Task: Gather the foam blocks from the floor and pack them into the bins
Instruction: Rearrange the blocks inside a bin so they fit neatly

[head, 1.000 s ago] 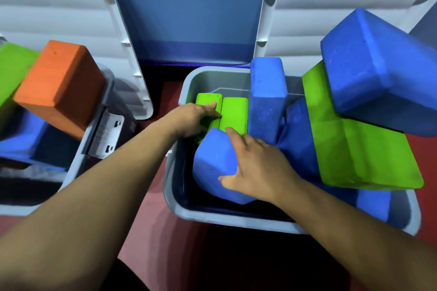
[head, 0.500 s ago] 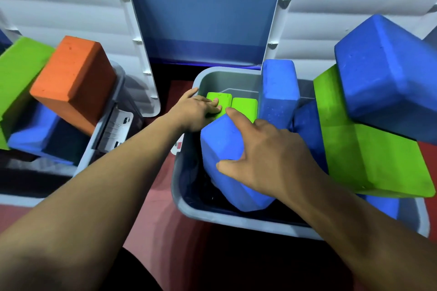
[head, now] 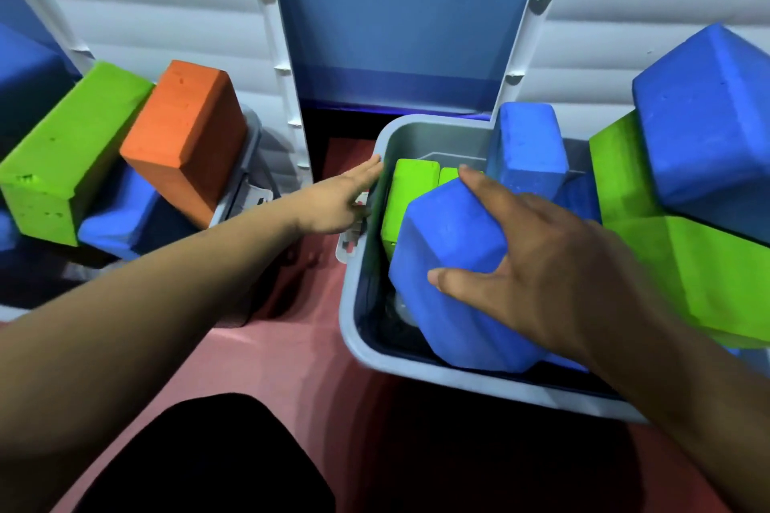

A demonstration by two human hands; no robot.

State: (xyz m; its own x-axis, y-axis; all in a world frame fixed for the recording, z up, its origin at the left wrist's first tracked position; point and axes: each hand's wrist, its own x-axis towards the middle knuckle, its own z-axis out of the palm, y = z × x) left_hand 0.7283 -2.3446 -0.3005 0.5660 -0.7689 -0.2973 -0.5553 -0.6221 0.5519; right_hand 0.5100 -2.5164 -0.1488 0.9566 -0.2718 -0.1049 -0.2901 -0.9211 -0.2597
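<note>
A grey bin (head: 416, 364) at the right holds several foam blocks. My right hand (head: 541, 262) grips a blue block (head: 450, 254), thumb on its near face and fingers spread over its top, at the bin's near left corner. Small green blocks (head: 410, 196) stand behind it. An upright blue block (head: 527, 150), a big green block (head: 716, 275) and a large blue block (head: 708, 129) pile up at the right. My left hand (head: 337, 200) lies flat with straight fingers against the bin's left outer rim.
A second grey bin (head: 246, 183) at the left holds a green block (head: 66, 158), an orange block (head: 187, 137) and a blue block (head: 121, 217). Both bins' ribbed lids (head: 166, 12) stand open behind them. The floor (head: 258, 354) between the bins is red.
My left hand has come off the small green blocks and out of the bin to its left rim. My right hand has tilted the blue block up higher.
</note>
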